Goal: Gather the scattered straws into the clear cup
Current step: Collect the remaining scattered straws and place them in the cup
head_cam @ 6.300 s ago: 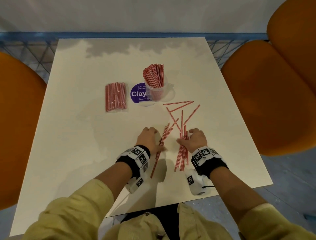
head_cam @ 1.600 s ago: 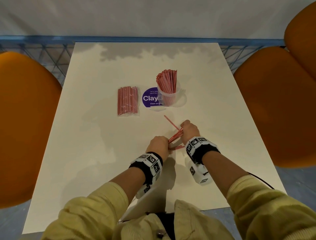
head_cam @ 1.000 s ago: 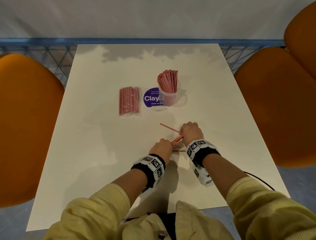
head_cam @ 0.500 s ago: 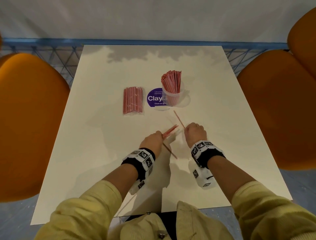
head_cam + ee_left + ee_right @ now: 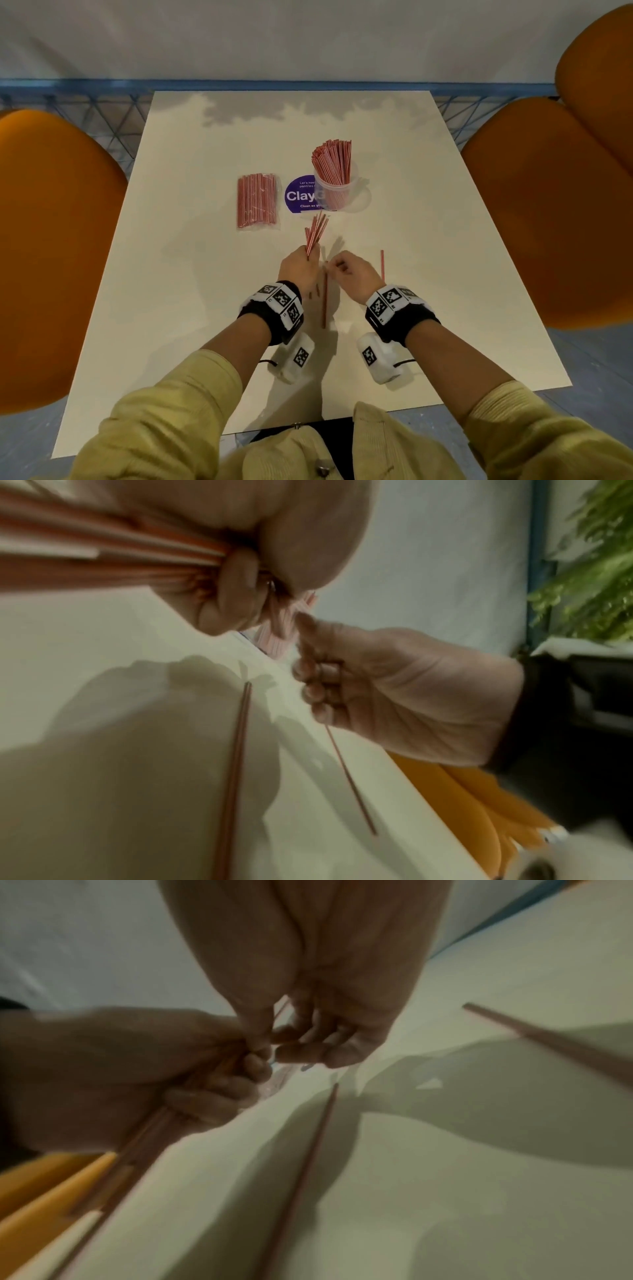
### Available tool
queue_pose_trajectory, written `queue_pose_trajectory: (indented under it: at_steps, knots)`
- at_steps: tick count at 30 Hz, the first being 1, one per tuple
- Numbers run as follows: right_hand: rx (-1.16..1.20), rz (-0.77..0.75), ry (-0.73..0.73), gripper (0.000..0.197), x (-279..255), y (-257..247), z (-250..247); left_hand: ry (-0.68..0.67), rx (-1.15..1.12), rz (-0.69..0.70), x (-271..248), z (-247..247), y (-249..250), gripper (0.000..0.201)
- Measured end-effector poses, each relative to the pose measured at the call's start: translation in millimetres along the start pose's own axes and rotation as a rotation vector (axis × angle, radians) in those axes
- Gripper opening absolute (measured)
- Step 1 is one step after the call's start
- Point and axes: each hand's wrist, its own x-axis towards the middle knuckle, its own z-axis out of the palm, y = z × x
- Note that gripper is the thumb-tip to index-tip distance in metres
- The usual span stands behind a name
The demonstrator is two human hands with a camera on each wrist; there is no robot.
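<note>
Red-striped straws point(image 5: 315, 232) (thin, fanned) bunched in left hand point(image 5: 299, 268).

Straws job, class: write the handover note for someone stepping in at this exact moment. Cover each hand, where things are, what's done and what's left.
Left hand: grips a bundle of straws, fanned towards the cup.
Right hand: fingers curled, tips at the bundle; whether it pinches a straw is unclear.
Cup: upright, already holding many straws. The pack lies to its left.
Loose straws on the table: a near straw between the hands and a far straw just right of the right hand.
Done: most strays are in the bundle.
Left: pick up those two, then put the bundle in the cup.
</note>
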Motion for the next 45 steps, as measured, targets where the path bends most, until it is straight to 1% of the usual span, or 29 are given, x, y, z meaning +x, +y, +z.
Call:
queue_pose_trajectory:
  at_steps: [2,3,4,6,8,10,13,15,16,20,22,26,28,30,32,33,35,37,39,41,43,45]
  knots:
    - [-0.086,0.089,0.196,0.03,4.8,15.2,-10.9,-0.051,0.114,0.018,-0.5,2.3,-4.8,0.045]
    - [-0.166,0.151,0.263,0.036,6.4,23.7,-16.4,-0.083,0.186,0.02,-1.4,3.7,-7.0,0.044]
    - [-0.268,0.22,0.291,0.043,6.5,30.8,-21.2,-0.11,0.269,0.02,-2.8,5.6,-8.7,0.041]
    - [-0.435,0.325,0.286,0.054,6.3,41.1,-26.5,-0.145,0.424,0.018,-7.2,10.0,-10.6,0.037]
    - [-0.48,0.361,0.274,0.056,7.8,46.0,-27.2,-0.157,0.501,0.014,-12.5,13.1,-10.6,0.038]
    - [-0.468,0.386,0.253,0.05,12.4,47.4,-26.8,-0.15,0.565,0.026,-16.5,15.3,-9.7,0.04]
    - [-0.398,0.436,0.221,0.035,18.9,45.3,-27.9,-0.113,0.677,0.073,-18.6,18.3,-6.5,0.028]
    - [-0.394,0.444,0.199,0.029,20.0,41.8,-26.8,-0.095,0.706,0.065,-19.8,18.7,-3.3,0.02]
    - [-0.41,0.443,0.187,0.028,20.1,40.7,-25.8,-0.093,0.706,0.059,-19.7,18.6,-2.5,0.019]
    - [-0.497,0.433,0.16,0.028,18.3,40.3,-21.7,-0.139,0.75,0.078,-18.9,17.6,-0.8,0.021]
    - [-0.559,0.388,0.143,0.031,16.7,38.8,-19.7,-0.163,0.778,0.095,-19.2,18.9,0.0,0.023]
    - [-0.536,0.351,0.187,0.03,12.1,36.4,-14.5,-0.217,0.627,0.021,-18.1,22.5,-4.0,0.026]
    - [-0.448,0.313,0.206,0.03,10.3,37.1,-11.4,-0.221,0.525,-0.023,-16.5,20.2,-7.4,0.026]
    - [-0.268,0.283,0.209,0.031,8.1,33.8,-9.9,-0.2,0.484,-0.048,-13.3,15.1,-8.7,0.026]
    - [-0.062,0.249,0.192,0.026,7.8,28.2,-7.1,-0.188,0.432,-0.063,-7.9,9.2,-8.7,0.029]
    - [0.033,0.228,0.171,0.024,8.5,23.3,-3.6,-0.196,0.353,-0.073,-4.6,6.5,-7.7,0.03]
    - [0.209,0.189,0.126,0.025,8.3,9.3,6.4,-0.206,0.133,-0.065,0.0,2.8,-5.1,0.034]
    - [0.319,0.165,0.097,0.028,10.1,-4.7,15.9,-0.162,-0.034,-0.056,1.5,-0.2,-2.1,0.038]
    - [0.368,0.159,0.075,0.031,12.3,-16.6,20.7,-0.108,-0.123,-0.054,1.7,-2.5,-0.8,0.045]
    - [0.386,0.134,0.049,0.027,15.6,-23.5,23.1,-0.058,-0.155,-0.029,1.3,-5.9,-0.2,0.051]
    - [0.351,0.112,0.043,0.022,17.2,-26.3,23.8,-0.037,-0.189,-0.016,3.5,-8.8,-2.0,0.046]
    - [0.386,0.082,0.055,0.022,16.3,-27.9,25.8,-0.006,-0.256,-0.036,6.6,-12.5,-4.4,0.035]
